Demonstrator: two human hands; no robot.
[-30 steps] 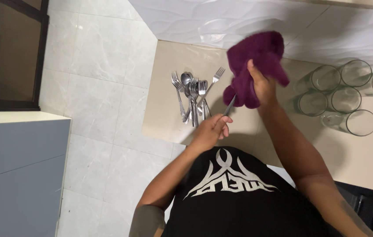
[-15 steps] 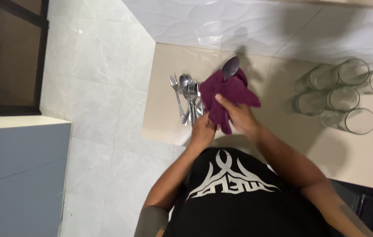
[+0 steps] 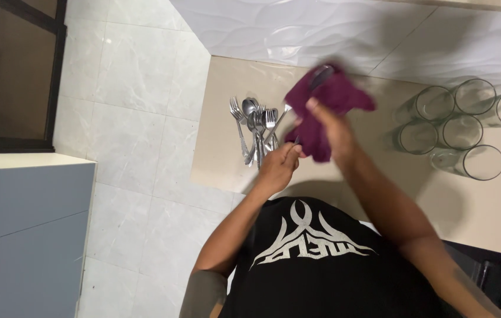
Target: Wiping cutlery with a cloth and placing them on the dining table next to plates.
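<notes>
The right hand (image 3: 327, 126) is gripping a bunched purple cloth (image 3: 327, 106) wrapped around a spoon (image 3: 320, 76), while the left hand (image 3: 279, 166) is pinching the spoon's handle end. Both are working above the beige counter (image 3: 221, 147), just beside a pile of forks and spoons (image 3: 256, 126), with six empty glasses (image 3: 459, 129) standing well apart.

A loose pile of silver metal forks and spoons (image 3: 254, 128) lies on the beige stone countertop (image 3: 227, 141), near its left edge, handles bunched toward the near side. Six clear round drinking glasses (image 3: 455, 126) stand clustered at the right of the same counter, close together, below a white wavy-textured wall tile (image 3: 274, 29). Left of the counter: pale marble-look floor tiles (image 3: 133, 106), a grey cabinet with a cream top (image 3: 27, 224), and a dark-framed door (image 3: 9, 70).
</notes>
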